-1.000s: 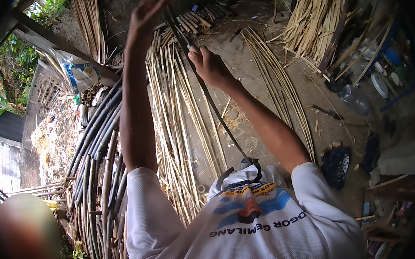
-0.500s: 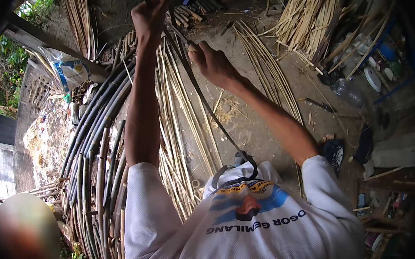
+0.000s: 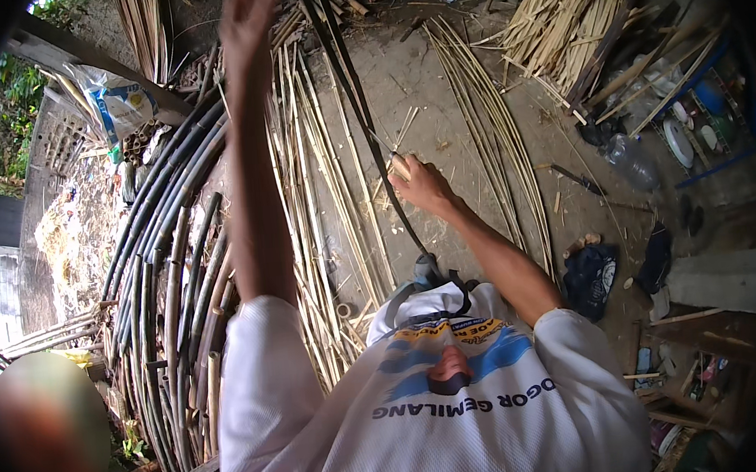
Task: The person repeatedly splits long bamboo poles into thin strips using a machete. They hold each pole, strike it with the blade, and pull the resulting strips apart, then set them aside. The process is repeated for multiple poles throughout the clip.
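Right of the pale bamboo poles (image 3: 311, 197), a long dark strip (image 3: 381, 166) is stretched; just beyond it, a pale handle (image 3: 401, 165) is clamped in the right hand's (image 3: 426, 189) fingers. Near the poles' far ends, the left hand (image 3: 248, 23) is raised, its fingers too blurred to be read.

A person's left arm (image 3: 255, 183) stretches forward to the top edge of view, the left hand (image 3: 248, 23) blurred with fingers loosely extended, while the right arm (image 3: 506, 254) slants inward from the lower right, the right hand (image 3: 426, 186) near the middle, fingers curled
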Demonstrator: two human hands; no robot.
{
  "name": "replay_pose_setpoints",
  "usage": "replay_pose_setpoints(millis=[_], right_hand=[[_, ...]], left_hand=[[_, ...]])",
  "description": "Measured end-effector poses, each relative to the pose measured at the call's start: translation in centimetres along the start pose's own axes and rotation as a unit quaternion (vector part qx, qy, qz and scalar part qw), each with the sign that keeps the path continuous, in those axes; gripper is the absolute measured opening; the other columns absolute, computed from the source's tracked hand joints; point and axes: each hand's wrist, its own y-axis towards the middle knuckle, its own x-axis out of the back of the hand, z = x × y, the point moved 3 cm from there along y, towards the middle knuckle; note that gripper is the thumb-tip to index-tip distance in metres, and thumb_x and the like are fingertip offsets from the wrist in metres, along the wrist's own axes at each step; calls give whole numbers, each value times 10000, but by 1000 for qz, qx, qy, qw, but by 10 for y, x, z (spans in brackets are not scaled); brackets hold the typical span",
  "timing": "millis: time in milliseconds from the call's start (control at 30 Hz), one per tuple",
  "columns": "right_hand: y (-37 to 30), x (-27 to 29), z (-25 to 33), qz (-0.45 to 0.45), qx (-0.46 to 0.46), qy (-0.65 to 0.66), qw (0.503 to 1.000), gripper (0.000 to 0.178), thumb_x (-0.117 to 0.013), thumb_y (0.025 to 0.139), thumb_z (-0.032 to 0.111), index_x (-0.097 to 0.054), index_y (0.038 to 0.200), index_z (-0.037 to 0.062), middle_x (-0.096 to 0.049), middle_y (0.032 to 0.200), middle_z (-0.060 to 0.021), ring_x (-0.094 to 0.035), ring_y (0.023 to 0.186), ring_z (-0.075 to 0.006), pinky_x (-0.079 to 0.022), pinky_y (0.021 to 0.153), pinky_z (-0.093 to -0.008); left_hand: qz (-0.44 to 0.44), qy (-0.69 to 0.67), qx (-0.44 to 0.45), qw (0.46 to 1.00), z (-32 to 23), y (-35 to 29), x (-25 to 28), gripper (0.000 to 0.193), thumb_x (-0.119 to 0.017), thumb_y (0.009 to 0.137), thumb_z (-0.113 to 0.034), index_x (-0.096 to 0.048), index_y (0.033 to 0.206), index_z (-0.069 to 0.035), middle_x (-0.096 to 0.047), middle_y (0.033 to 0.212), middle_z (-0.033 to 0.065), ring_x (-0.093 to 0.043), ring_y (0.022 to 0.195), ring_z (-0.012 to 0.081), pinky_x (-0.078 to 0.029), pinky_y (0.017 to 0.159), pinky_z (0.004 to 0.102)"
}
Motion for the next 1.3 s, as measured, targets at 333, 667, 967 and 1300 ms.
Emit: replay_pose_setpoints(millis=[333,667,967,1300], right_hand=[[-35,28,-6,50,96,43,993,464,-622,923,407,-605,1133,-6,-691,931,-241,-677,834,-417,-535,712,-466],[4,27,-5,130,189,70,971,304,-558,975,257,-547,1118,-12,-606,698,-206,-603,576,-311,-457,514,-414],[2,-235,-284,180,-61,-43,981,382,-575,934,339,-546,1159,31,-657,946,-291,-623,905,-485,-496,762,-555],[67,-248,-279,206,-99,-34,973,387,-588,921,304,-542,1132,-17,-662,981,-286,-635,938,-467,-517,794,-505]], left_hand=[[-97,72,157,980,137,-189,-40,340,-778,843,-290,-644,714,-6,-593,699,17,-530,657,99,-420,621,295],[-115,28,192,974,137,-155,-34,163,-767,857,-228,-743,848,-67,-663,684,-5,-464,540,12,-296,463,190],[-72,151,224,960,249,-75,-34,564,-690,854,-523,-595,1127,-38,-456,854,21,-368,753,134,-312,690,300],[-51,-50,491,868,510,-410,-54,866,-731,834,-483,-396,1407,72,-454,1427,231,-460,1310,323,-357,1115,407]])
